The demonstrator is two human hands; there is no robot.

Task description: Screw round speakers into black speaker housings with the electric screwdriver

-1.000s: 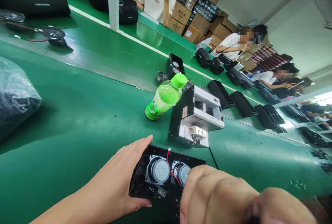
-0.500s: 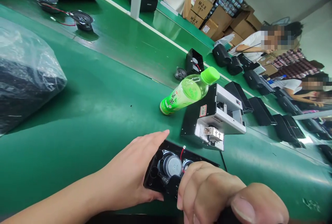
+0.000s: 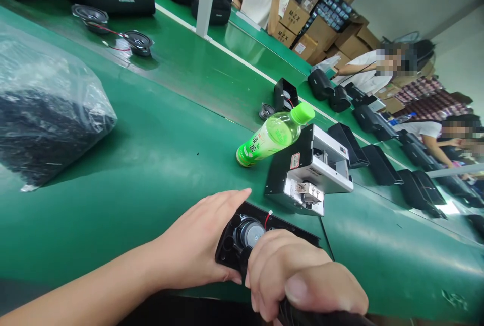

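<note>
My left hand (image 3: 194,240) is wrapped around the left end of an open black speaker box (image 3: 282,223), thumb below and fingers along the top edge. Inside the box sits a round speaker driver (image 3: 252,234) with a silver magnet; a red wire (image 3: 266,220) with a white plug sticks up beside it. In front of the box, my right hand (image 3: 302,270) is closed around a black tool, which looks like an electric screwdriver (image 3: 302,315). Its front end points at the driver's lower edge. My fingers hide most of the tool and the box's right part.
Beyond the box stand a screw feeder machine (image 3: 291,180) and a green tea bottle (image 3: 270,137). A clear bag (image 3: 56,119) of black material lies left. Loose speaker drivers (image 3: 139,43) and several black speaker cases (image 3: 381,165) sit along the line. Other people work across it.
My right hand and the tool have moved left, covering more of the box's inside. My left hand keeps its hold on the box. The view has shifted slightly.
</note>
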